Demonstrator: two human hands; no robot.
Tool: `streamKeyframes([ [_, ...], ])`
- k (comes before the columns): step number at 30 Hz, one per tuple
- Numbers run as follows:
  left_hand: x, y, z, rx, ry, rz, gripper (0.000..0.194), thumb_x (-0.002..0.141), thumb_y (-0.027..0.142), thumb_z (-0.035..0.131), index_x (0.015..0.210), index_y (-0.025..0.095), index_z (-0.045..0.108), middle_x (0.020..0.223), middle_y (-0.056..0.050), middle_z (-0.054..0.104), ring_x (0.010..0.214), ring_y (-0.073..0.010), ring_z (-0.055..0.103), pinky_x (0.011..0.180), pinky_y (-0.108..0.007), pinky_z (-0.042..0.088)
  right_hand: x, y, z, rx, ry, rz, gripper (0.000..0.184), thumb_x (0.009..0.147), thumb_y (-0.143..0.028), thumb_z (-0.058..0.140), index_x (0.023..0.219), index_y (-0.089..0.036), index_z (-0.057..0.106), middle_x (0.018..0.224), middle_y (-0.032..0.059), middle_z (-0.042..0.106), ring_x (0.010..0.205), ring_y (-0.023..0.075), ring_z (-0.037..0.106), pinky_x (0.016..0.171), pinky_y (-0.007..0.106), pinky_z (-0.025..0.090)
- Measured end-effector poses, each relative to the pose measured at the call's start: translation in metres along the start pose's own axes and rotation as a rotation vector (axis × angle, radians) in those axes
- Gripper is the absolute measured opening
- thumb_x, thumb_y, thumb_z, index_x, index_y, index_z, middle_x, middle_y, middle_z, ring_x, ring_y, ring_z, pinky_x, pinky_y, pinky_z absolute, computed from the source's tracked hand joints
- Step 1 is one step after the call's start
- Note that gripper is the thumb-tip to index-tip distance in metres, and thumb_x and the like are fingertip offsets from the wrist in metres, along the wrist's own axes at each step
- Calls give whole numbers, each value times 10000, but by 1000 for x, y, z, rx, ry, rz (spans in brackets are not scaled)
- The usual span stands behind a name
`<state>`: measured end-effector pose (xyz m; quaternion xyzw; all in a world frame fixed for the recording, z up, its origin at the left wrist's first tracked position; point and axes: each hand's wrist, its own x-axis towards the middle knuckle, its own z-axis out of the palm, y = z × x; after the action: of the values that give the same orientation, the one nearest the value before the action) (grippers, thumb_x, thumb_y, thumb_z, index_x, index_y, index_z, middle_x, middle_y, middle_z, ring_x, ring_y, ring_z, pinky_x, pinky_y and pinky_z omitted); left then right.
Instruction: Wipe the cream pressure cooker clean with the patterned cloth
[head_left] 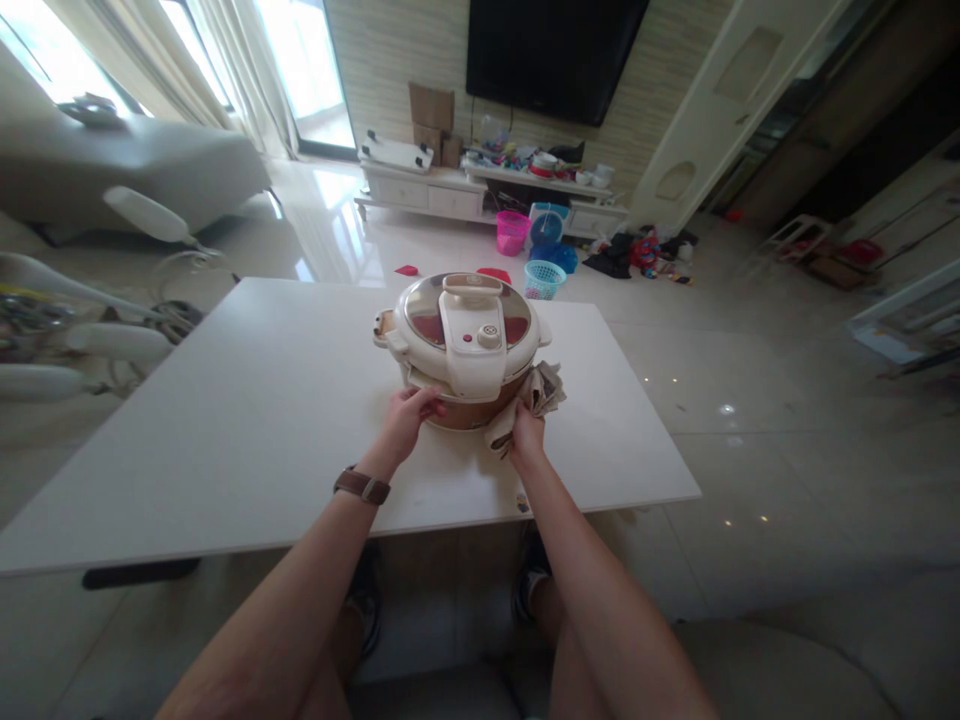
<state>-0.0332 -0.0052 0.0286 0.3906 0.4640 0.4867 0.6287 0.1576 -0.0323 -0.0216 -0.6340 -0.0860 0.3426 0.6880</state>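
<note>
A cream and brown electric pressure cooker [465, 345] with a shiny lid stands on the white table [247, 420], near its middle. My left hand [409, 415] presses against the cooker's lower front left side, fingers curled on it. A beige cloth [529, 395] is held against the cooker's lower right side by my right hand [527, 432], which is closed on the cloth. A brown watch strap sits on my left wrist.
A low white TV cabinet [480, 195] with clutter stands at the far wall under a dark screen. Pink and blue baskets [541, 278] lie on the glossy floor beyond the table. White chairs [90, 340] stand to the left, a grey sofa behind them.
</note>
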Motion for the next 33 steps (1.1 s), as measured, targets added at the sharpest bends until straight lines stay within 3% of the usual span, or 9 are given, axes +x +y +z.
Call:
streamKeyframes([
  [3,1,0,0,9,2,-3,298,605,420,813,576,183,635,538,-31,635,525,-133,575,587,-280,428,-5,13,2,49,31,-25,310,791,-253,668,1076,-144,726,1091,110,807,1064,227,762,923,374,613],
  [7,1,0,-1,7,-8,-2,289,612,419,809,565,188,641,531,-37,637,529,-141,580,599,-291,437,-19,-3,5,36,32,-237,392,811,-347,678,1144,-143,727,1211,124,783,1177,233,719,1028,383,565],
  [11,1,0,-1,10,-26,-3,292,625,426,804,567,182,654,531,-45,645,528,-146,583,605,-296,447,-33,-24,2,-46,-88,-465,415,826,-331,657,1202,-172,730,1195,88,785,1223,218,686,1087,371,527],
  [14,1,0,-1,-4,-20,-7,290,610,420,813,565,180,657,524,-44,647,521,-144,581,597,-290,443,-34,-27,0,-82,-148,-529,419,822,-302,640,1213,-185,734,1224,77,776,1220,210,681,1133,385,494],
  [18,0,1,0,-8,-12,-6,279,597,413,817,571,184,659,530,-42,655,526,-146,584,586,-285,428,-21,-18,2,-4,-38,-323,458,814,-314,682,1246,-164,707,1286,102,756,1237,222,677,1117,395,514],
  [21,0,1,0,6,-11,2,279,611,414,809,585,186,651,537,-37,648,532,-148,587,589,-290,430,-12,-9,5,65,3,-48,450,830,-266,649,1254,-119,682,1252,125,763,1134,227,723,991,383,590],
  [23,0,1,-1,12,-10,7,284,620,417,804,586,189,637,536,-32,637,531,-147,586,592,-294,433,-12,-5,7,75,6,8,429,832,-230,619,1233,-92,682,1228,142,766,1090,227,737,940,364,606],
  [28,2,-1,-1,3,-7,7,271,629,411,792,582,188,645,531,-37,637,526,-145,584,587,-292,431,-33,-14,5,-49,-3,-290,373,843,-300,646,1168,-139,733,1225,127,778,1214,256,692,1095,418,535],
  [33,1,-2,0,-9,-7,1,272,624,409,800,568,185,656,519,-38,642,515,-143,586,584,-284,440,-62,-36,-3,-118,-294,-650,470,772,-237,721,1241,-229,753,1415,99,700,1527,263,464,1234,462,407],
])
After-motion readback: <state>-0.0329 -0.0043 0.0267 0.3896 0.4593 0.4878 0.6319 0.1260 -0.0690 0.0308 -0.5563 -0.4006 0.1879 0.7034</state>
